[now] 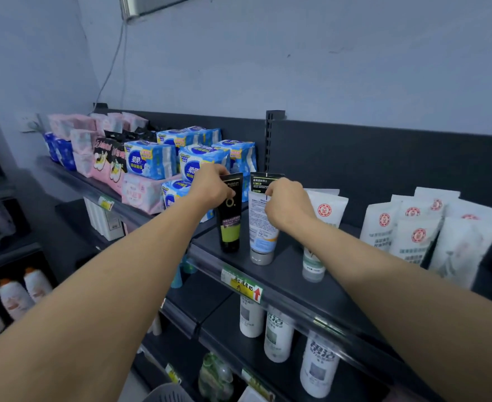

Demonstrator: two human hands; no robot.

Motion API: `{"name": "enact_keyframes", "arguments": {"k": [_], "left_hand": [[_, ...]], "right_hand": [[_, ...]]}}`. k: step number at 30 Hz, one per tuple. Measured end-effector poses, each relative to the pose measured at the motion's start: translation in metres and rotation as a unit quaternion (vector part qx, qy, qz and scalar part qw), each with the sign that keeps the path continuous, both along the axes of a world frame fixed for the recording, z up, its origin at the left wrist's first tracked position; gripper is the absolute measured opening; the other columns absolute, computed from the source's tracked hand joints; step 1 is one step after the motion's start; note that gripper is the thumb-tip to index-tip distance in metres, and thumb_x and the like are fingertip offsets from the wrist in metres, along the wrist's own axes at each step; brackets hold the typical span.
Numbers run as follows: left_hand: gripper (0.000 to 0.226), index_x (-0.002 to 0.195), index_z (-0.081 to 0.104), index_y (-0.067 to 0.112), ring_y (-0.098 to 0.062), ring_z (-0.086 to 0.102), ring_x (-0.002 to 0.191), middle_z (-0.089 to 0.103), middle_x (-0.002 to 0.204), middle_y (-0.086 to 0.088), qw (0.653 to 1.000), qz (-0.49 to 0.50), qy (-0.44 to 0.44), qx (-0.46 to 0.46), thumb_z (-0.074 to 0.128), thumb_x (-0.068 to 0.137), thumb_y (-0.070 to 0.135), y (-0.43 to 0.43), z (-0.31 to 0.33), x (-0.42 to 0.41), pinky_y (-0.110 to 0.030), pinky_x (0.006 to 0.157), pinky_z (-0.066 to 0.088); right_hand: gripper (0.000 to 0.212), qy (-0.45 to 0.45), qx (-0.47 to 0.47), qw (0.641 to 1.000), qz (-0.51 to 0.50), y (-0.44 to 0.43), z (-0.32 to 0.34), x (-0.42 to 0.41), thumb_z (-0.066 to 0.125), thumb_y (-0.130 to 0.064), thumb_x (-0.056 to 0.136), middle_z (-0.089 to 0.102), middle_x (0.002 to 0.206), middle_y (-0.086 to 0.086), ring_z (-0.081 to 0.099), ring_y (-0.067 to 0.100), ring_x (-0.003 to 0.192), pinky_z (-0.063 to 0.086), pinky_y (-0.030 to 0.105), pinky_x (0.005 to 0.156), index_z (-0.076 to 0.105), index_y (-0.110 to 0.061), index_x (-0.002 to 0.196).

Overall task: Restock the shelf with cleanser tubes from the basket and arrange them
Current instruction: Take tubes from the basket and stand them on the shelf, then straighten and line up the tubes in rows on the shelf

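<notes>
A black-and-green tube (229, 227) and a white silver-capped tube (263, 239) stand cap-down, side by side on the dark shelf (285, 272)

The dark shelf (294, 274) carries, near its front edge, a black-and-green tube (229, 224) and just to its right a white tube (263, 227) with a silver cap, both standing upright on their caps, close together but apart. Further right stands a red-emblem tube (327, 208), and well apart from it a leaning cluster of white red-emblem tubes (413, 230) rests near the back panel. On the adjoining shelf section (65, 174) to the left lie stacked blue packs (149, 161) and pink packs (143, 192), and a yellow-green price label (243, 285) with a red arrow sits on the front rail.
</notes>
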State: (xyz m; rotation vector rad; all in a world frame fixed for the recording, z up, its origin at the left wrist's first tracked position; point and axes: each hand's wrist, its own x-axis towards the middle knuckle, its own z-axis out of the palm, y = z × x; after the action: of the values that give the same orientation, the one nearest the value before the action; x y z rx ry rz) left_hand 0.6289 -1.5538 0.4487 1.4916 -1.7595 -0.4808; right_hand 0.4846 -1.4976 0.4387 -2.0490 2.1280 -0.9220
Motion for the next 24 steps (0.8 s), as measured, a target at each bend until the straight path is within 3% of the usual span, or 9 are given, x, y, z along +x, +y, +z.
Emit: {"name": "enact_keyframes", "arguments": {"k": [7, 12, 16, 21, 24], "left_hand": [[0.043, 0.107, 0.054, 0.007, -0.027, 0.058, 0.086, 0.061, 0.100, -0.014, 0.998, -0.026, 0.052, 0.035, 0.076, 0.071, 0.000, 0.010, -0.003, 0.005, -0.036, 0.075, 0.052], [0.047, 0.122, 0.052, 0.006, -0.022, 0.054, 0.094, 0.057, 0.115, -0.012, 0.999, -0.011, 0.033, -0.003, 0.070, 0.079, 0.007, 0.027, 0.007, 0.014, -0.029, 0.075, 0.043], [0.026, 0.108, 0.060, 0.007, -0.020, 0.055, 0.090, 0.062, 0.109, -0.010, 0.995, -0.015, 0.027, -0.092, 0.056, 0.083, 0.001, 0.058, 0.027, 0.010, -0.027, 0.075, 0.042], [0.026, 0.100, 0.065, 0.009, -0.022, 0.059, 0.096, 0.066, 0.102, -0.008, 0.982, -0.079, 0.015, -0.173, 0.050, 0.081, -0.001, 0.111, 0.048, -0.017, -0.029, 0.080, 0.045], [0.024, 0.097, 0.066, 0.013, -0.017, 0.058, 0.087, 0.064, 0.094, -0.002, 0.972, -0.147, 0.010, -0.181, 0.052, 0.081, 0.002, 0.143, 0.054, -0.043, -0.025, 0.073, 0.043]], "right_hand": [[0.025, 0.034, -0.031, 0.999, 0.000, 0.009, 0.004, 0.001, 0.046, 0.001, 0.083, 0.063, 0.104, 0.012, 0.056, 0.030, 0.086, 0.048, 0.035, 0.069, 0.062, -0.007, 0.099], [0.026, 0.077, -0.105, 0.991, -0.005, 0.026, 0.018, 0.007, 0.049, -0.003, 0.087, 0.059, 0.112, 0.012, 0.054, 0.030, 0.102, 0.037, 0.030, 0.069, 0.059, -0.007, 0.110], [0.026, 0.078, -0.128, 0.988, -0.018, 0.054, 0.029, 0.007, 0.047, -0.002, 0.087, 0.061, 0.111, 0.011, 0.055, 0.030, 0.102, 0.043, 0.034, 0.073, 0.060, -0.007, 0.109], [0.023, 0.094, -0.139, 0.984, -0.056, 0.108, 0.037, -0.010, 0.047, -0.008, 0.088, 0.063, 0.106, 0.009, 0.056, 0.031, 0.100, 0.047, 0.036, 0.074, 0.061, -0.008, 0.106], [0.023, 0.115, -0.140, 0.979, -0.097, 0.146, 0.044, -0.037, 0.047, -0.012, 0.089, 0.066, 0.105, 0.008, 0.057, 0.030, 0.099, 0.045, 0.035, 0.074, 0.061, -0.010, 0.107]]}}
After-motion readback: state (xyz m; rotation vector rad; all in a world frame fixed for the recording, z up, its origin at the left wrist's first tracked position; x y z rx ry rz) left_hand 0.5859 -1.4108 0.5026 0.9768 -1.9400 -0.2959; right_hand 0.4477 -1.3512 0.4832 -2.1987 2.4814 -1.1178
